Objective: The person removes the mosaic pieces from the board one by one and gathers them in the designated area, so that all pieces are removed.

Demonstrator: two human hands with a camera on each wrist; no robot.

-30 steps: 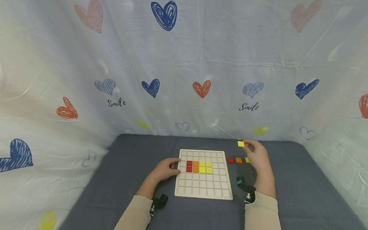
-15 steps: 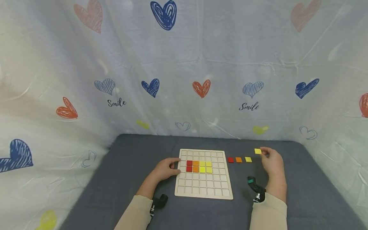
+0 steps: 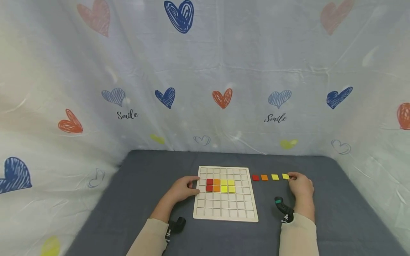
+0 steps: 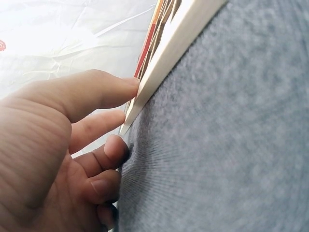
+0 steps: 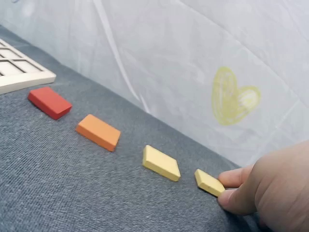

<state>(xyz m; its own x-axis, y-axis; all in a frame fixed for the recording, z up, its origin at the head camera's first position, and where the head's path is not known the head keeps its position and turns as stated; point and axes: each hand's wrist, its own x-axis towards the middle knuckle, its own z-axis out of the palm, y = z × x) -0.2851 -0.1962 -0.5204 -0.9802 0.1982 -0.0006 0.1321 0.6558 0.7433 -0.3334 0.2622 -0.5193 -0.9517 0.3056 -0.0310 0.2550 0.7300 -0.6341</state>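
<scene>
At the right end of the tile row, my right hand (image 3: 301, 185) pinches a yellow square tile (image 5: 208, 182) between thumb and finger, low over the cloth. Beside it on the cloth lie another yellow tile (image 5: 161, 162), an orange tile (image 5: 98, 132) and a red tile (image 5: 49, 102). A wooden grid board (image 3: 225, 212) lies left of the row, with red, orange and yellow tiles set in two rows of its cells. My left hand (image 3: 182, 188) touches the board's left edge with spread thumb and forefinger; its other fingers are loosely bent in the left wrist view.
Dark grey cloth (image 3: 141, 167) covers the table. Behind it and at the sides hangs a pale curtain (image 3: 192, 64) printed with hearts. A black strap-on device (image 3: 283, 209) sits at the right wrist, another black device (image 3: 177, 224) at the left.
My right hand has carried the yellow tile rightward, then down to the end of the row. The left hand stays at the board's edge. The head view has shifted slightly.
</scene>
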